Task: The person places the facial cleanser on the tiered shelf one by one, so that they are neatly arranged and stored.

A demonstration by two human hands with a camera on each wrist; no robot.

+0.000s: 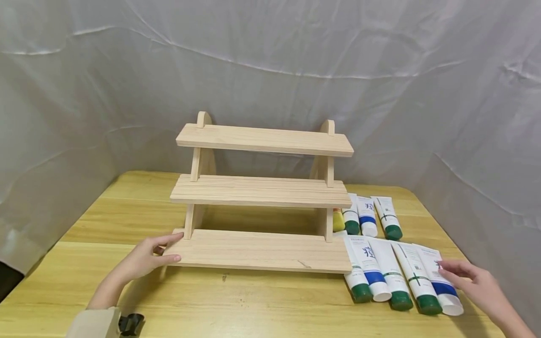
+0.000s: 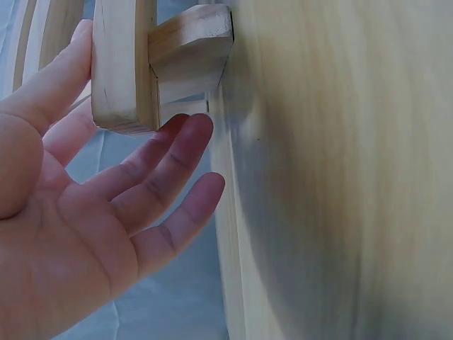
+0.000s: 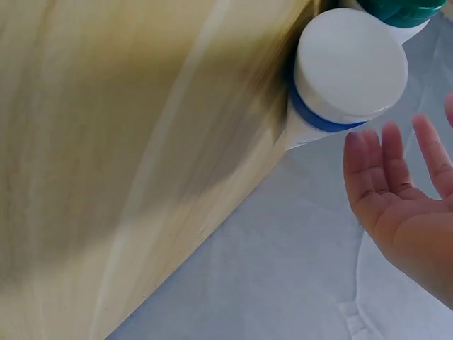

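A three-tier wooden display shelf (image 1: 262, 192) stands on the table. My left hand (image 1: 145, 256) holds the left end of its lowest board, thumb at the front edge and a finger at the back; in the left wrist view, the other fingers (image 2: 195, 142) spread past the board's end (image 2: 120, 85). At the right, my right hand (image 1: 475, 284) reaches beside the rightmost white tube (image 1: 439, 277) with a blue band, fingertips overlapping its edge. That tube's white cap (image 3: 354, 64) shows close to the loosely bent fingers (image 3: 389, 163) in the right wrist view.
Several white tubes with green or white caps lie in a front row (image 1: 390, 267) right of the shelf. Behind them is another row (image 1: 367, 216), with a yellow item (image 1: 338, 220) partly hidden by the shelf. Grey cloth (image 1: 270, 61) hangs around the wooden table (image 1: 253, 300).
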